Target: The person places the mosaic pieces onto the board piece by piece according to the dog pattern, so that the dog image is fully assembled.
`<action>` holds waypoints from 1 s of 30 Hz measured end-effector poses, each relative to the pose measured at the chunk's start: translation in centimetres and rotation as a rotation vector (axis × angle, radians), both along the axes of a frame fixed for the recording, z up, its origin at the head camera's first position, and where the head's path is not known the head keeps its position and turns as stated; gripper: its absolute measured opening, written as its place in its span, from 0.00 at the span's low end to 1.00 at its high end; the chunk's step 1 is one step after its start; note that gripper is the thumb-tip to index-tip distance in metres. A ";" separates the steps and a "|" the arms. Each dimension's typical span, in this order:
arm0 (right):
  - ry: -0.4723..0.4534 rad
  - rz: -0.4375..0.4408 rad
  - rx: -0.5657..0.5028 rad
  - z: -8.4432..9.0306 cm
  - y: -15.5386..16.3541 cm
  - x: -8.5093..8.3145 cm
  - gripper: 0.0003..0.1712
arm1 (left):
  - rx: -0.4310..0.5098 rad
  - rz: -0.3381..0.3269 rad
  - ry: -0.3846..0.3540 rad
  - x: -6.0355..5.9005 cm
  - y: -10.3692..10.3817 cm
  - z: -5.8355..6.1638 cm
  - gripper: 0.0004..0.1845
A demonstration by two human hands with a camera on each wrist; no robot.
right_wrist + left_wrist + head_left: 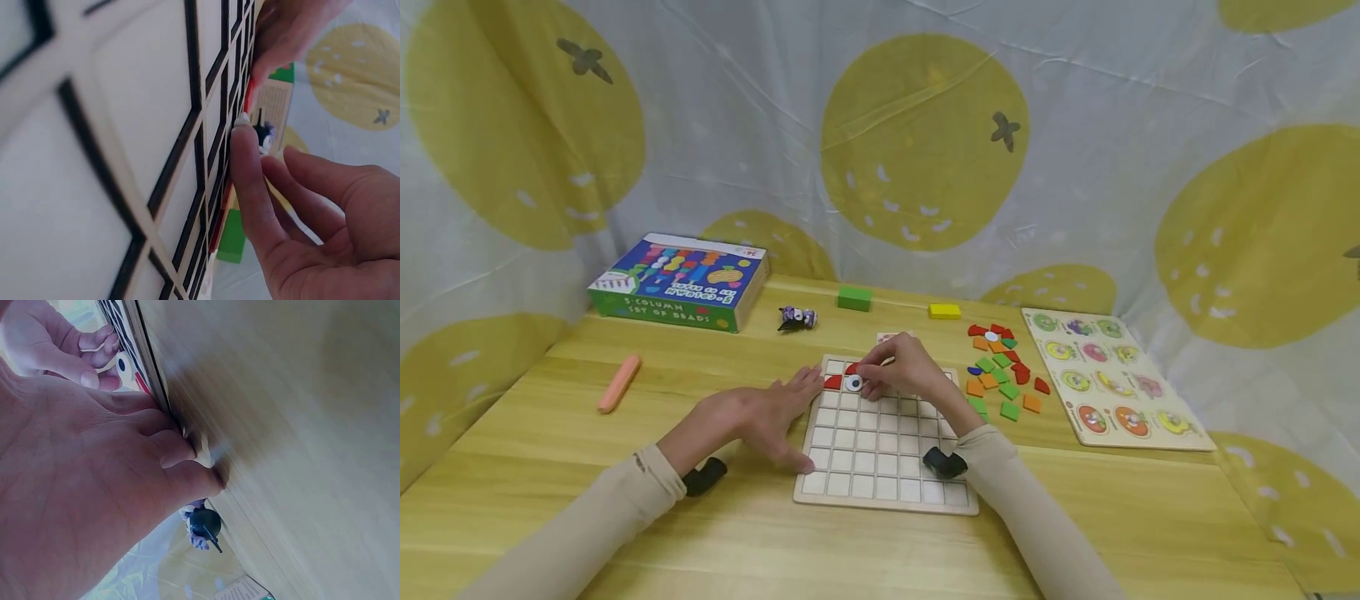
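A wooden grid board (880, 467) lies in the middle of the table. Its top left corner carries a red tile (832, 382) and a white round eye tile (853, 383). My right hand (871, 385) arches over the board's top row, with its fingertips touching the board beside the eye tile. In the right wrist view its index finger (245, 156) lies fairly straight against the grid. My left hand (790, 408) lies flat on the table, and its fingertips (187, 447) press the board's left edge. The eye tile (122, 364) also shows in the left wrist view.
Loose coloured tiles (1000, 375) lie right of the board, with a fruit puzzle board (1108, 379) beyond them. At the back are a bead-set box (681, 283), a small toy figure (797, 317), a green block (854, 298) and a yellow block (944, 311). A pink stick (619, 383) lies at the left.
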State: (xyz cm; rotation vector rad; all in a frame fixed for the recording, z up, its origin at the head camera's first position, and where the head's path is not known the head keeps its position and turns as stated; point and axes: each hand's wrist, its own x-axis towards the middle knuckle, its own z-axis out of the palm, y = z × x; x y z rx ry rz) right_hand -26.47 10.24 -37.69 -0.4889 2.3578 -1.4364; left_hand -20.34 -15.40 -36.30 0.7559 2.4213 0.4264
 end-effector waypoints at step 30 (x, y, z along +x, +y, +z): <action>0.114 0.334 0.071 0.5 0.2 0.0 0.12 | -0.005 0.002 -0.012 0.0 -0.1 0.2 0.69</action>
